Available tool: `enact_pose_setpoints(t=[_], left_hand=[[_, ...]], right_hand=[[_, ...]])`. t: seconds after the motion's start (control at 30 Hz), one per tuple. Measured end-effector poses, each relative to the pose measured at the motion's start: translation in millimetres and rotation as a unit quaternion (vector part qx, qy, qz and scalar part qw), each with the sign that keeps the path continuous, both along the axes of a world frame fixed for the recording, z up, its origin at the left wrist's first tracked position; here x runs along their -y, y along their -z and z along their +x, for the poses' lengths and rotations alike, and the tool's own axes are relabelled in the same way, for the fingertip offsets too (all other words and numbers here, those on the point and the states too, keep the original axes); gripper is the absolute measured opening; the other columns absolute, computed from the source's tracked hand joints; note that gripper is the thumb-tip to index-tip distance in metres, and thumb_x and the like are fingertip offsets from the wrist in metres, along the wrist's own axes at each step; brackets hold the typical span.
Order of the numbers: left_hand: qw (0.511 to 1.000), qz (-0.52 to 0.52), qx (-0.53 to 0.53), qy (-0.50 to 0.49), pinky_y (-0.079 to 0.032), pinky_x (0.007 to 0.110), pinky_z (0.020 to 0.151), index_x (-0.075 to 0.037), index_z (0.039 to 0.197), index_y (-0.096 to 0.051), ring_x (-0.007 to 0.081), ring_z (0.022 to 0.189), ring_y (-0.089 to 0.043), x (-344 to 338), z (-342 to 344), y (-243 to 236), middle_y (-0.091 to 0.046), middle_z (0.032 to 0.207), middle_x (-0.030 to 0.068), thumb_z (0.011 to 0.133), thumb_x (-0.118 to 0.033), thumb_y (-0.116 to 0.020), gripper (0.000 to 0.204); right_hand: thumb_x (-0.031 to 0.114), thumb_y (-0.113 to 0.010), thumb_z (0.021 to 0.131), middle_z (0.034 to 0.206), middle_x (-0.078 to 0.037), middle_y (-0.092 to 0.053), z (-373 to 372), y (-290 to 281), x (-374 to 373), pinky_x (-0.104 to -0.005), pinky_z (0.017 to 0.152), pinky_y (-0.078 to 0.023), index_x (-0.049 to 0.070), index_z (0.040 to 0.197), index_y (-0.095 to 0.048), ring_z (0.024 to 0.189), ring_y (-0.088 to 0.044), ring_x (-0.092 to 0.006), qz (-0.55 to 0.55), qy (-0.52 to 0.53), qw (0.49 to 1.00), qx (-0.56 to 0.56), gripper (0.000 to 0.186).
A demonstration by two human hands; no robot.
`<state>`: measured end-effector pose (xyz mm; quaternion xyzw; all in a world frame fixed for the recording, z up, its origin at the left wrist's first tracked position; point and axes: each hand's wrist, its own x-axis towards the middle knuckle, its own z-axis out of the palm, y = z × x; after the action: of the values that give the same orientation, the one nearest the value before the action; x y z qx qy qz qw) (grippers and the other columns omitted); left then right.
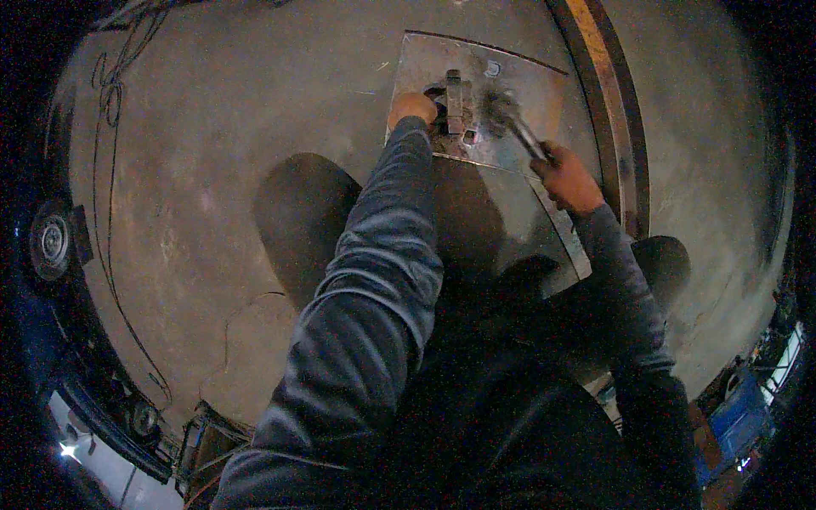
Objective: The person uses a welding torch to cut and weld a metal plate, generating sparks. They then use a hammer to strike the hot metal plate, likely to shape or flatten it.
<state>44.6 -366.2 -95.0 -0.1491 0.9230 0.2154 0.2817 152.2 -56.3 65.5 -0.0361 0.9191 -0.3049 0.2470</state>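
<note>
On the floor in front of me lies a flat metal plate [540, 93] with small cut-outs and a dark, smudged surface. A narrow steel piece [454, 106] sits on it near the middle. My left hand [413, 110] is closed at the plate's left side, gripping a dark part beside that steel piece; its exact shape is hidden by the fingers. My right hand [569, 178] is wrapped round the handle of a hammer [527, 138]. The hammer's head is smeared by motion and hovers just right of the steel piece.
A long steel beam [605, 76] runs along the plate's right side. Thin cables [109, 170] trail over the concrete floor [204, 187] at left, near a wheel [53, 240]. A blue object [735, 425] stands at lower right. My knees flank the work.
</note>
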Motion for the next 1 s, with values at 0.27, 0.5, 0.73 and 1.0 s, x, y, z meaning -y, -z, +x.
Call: enact_pose_setpoints(t=[0.27, 0.5, 0.73, 1.0], left_hand=[[0.993, -0.015, 0.023, 0.119, -0.05, 0.047, 0.102, -0.005, 0.117, -0.073, 0.0383, 0.12, -0.064, -14, -24, 24, -0.067, 0.128, 0.0203, 0.089, -0.025, -0.059, 0.038], [0.874, -0.125, -0.017, 0.47, -0.054, 0.047, 0.094, -0.004, 0.113, -0.074, 0.0371, 0.11, -0.067, 41, -108, 73, -0.07, 0.12, 0.0184, 0.093, -0.027, -0.066, 0.031], [0.876, 0.0, -0.062, 0.478, -0.057, 0.044, 0.073, 0.0, 0.096, -0.07, 0.0348, 0.089, -0.07, -17, -129, -74, -0.074, 0.102, 0.0165, 0.088, -0.017, -0.077, 0.02], [0.911, -0.084, -0.011, 0.405, -0.052, 0.042, 0.056, -0.004, 0.091, -0.07, 0.027, 0.064, -0.067, 155, -67, -80, -0.071, 0.081, 0.0148, 0.093, -0.027, -0.069, 0.023]], right_hand=[[0.02, -0.06, 0.1, 0.079, -0.003, -0.06, 24, -138, -19, -0.0273, 0.041, -0.042, 0.003, 0.12, -0.056, 0.052, -0.052, -0.0118, -0.123, 0.307, 0.943, 0.034, 0.026], [0.019, -0.059, 0.1, 0.081, -0.005, -0.061, 56, -164, 11, -0.0287, 0.046, -0.047, 0.003, 0.119, -0.054, 0.058, -0.057, -0.0132, -0.331, 0.486, 0.807, 0.057, 0.026], [0.014, -0.063, 0.089, 0.102, -0.026, -0.069, 135, -14, -27, -0.0493, 0.08, -0.053, -0.002, 0.136, -0.046, 0.091, -0.068, -0.0417, 0.073, 0.438, 0.894, -0.05, 0.052], [0.016, -0.064, 0.09, 0.101, -0.033, -0.067, 168, 83, 72, -0.0549, 0.081, -0.054, -0.005, 0.15, -0.023, 0.095, -0.066, -0.0496, 0.057, 0.546, 0.836, 0.027, 0.075]])
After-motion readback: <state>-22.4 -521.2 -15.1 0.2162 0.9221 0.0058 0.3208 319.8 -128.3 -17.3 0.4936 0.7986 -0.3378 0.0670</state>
